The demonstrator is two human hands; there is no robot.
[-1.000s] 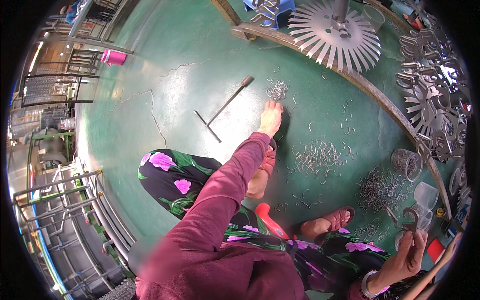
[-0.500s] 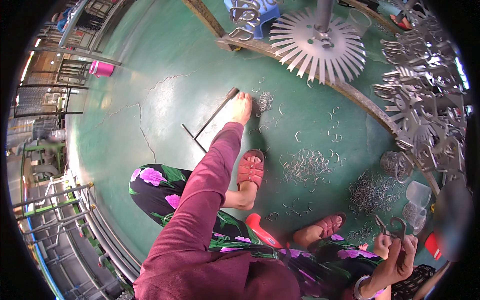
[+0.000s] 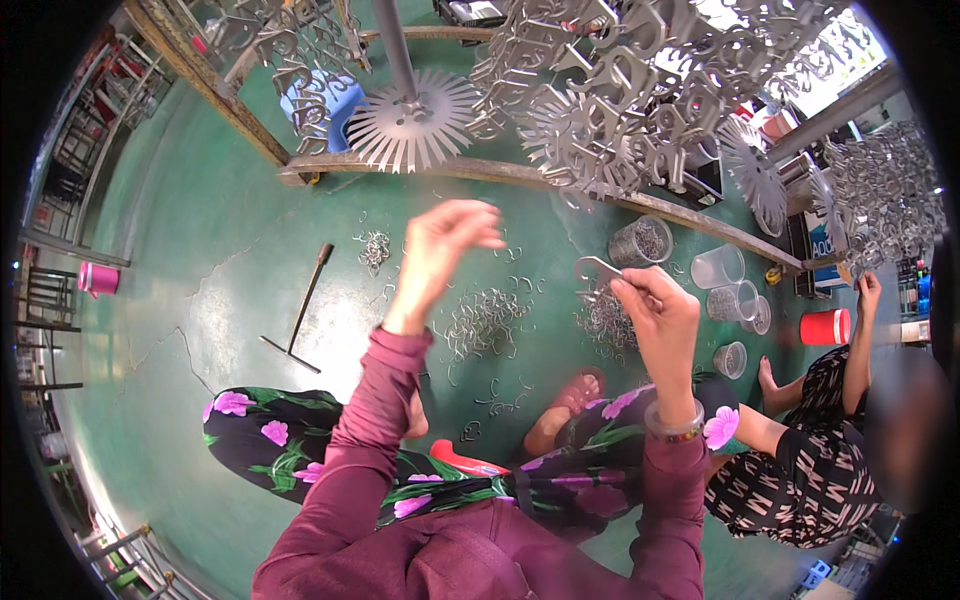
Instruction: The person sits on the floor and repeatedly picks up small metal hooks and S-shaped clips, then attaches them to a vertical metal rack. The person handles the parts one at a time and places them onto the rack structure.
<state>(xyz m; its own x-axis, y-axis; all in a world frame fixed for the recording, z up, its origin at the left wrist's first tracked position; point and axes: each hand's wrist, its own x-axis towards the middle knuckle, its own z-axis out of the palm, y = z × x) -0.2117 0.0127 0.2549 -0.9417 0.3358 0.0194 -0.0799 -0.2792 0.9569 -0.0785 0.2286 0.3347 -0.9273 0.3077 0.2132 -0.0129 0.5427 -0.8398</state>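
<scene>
My right hand (image 3: 662,315) pinches a flat grey metal hook (image 3: 600,268) between thumb and fingers, its curved end pointing left. My left hand (image 3: 445,250) is raised over the floor, smeared by motion, so whether it holds anything cannot be made out. Below and between the hands lies a loose pile of small bent wire hooks (image 3: 487,322). A darker pile of small metal pieces (image 3: 608,322) lies beneath the hook, partly hidden by my right hand. Left of my left hand, a smaller heap of wire hooks (image 3: 375,250) sits near a T-shaped metal bar (image 3: 311,300).
Ahead, many metal hooks (image 3: 620,100) hang above a wooden beam (image 3: 520,178), beside a slotted metal disc (image 3: 415,125) on a post. Clear plastic tubs (image 3: 718,267) and a red bucket (image 3: 825,327) stand to the right. Another person's hand (image 3: 870,290) reaches toward hanging hooks.
My left hand has come up from the floor beside the small heap. The right hand, still holding the metal hook, now appears farther forward and nearer the middle. The view has turned right.
</scene>
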